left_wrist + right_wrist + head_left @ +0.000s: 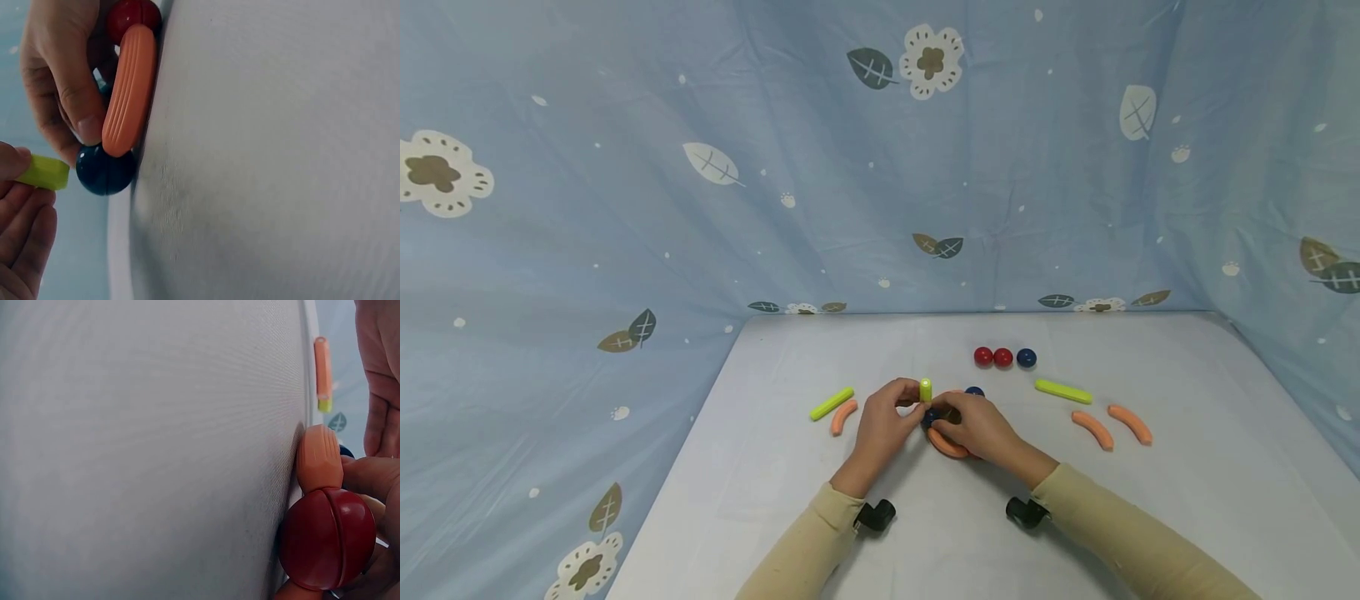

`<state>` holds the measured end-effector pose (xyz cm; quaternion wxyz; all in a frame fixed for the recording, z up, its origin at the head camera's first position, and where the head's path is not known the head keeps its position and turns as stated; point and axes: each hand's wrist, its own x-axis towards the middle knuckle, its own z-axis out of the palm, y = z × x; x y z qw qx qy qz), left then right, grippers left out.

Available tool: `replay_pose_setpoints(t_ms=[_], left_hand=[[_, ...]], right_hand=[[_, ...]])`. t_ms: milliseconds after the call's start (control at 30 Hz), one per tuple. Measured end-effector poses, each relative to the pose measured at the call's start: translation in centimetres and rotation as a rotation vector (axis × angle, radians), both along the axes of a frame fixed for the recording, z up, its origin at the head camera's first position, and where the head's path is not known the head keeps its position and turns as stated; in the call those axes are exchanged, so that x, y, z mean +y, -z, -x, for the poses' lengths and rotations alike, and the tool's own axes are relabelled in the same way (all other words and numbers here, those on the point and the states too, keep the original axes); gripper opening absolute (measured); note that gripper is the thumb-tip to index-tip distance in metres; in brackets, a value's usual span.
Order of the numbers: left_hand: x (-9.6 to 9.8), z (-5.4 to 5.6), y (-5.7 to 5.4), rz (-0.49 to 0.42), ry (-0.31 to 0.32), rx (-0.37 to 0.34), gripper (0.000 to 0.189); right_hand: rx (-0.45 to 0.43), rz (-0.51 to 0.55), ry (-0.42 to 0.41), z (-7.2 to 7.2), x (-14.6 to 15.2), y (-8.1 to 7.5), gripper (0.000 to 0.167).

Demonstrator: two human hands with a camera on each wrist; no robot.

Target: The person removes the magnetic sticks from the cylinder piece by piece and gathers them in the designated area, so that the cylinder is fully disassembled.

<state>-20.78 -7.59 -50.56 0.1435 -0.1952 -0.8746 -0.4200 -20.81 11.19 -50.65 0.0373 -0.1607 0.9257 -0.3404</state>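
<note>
Landmark, the held blue ball (931, 417): low on the desk (730, 500), touching one end of a curved orange rod (130, 90), with a red ball (133, 19) at that rod's far end from it. Left hand (887, 421) pinches a green rod (926, 390), roughly upright just above the landmark; left wrist view suggests a slim gap. Right hand (987, 429) pinches the landmark itself, thumb near its joint with the orange rod. Step looks like seating the green rod on the landmark's top. My judgement: brace the landmark firmly, keep the rod plumb over it, lower straight down. Sideways pressure could roll it or part the orange joint. Fingertips best kept off the contact spot; release gently, rod first.
</note>
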Motion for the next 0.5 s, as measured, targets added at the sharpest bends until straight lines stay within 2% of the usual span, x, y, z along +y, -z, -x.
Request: replay_pose_setpoints(t_ms=[367, 500], left_hand=[[-1.8, 0.5, 0.2, -0.058, -0.038, -0.005, 0.021], [-3.0, 0.6, 0.3, -0.066, -0.076, -0.02, 0.024]], right_hand=[[-0.033, 0.004, 0.01, 0.0, 0.1, 0.0, 0.031], [-0.038, 0.003, 0.012, 0.1, 0.0, 0.0, 0.031]])
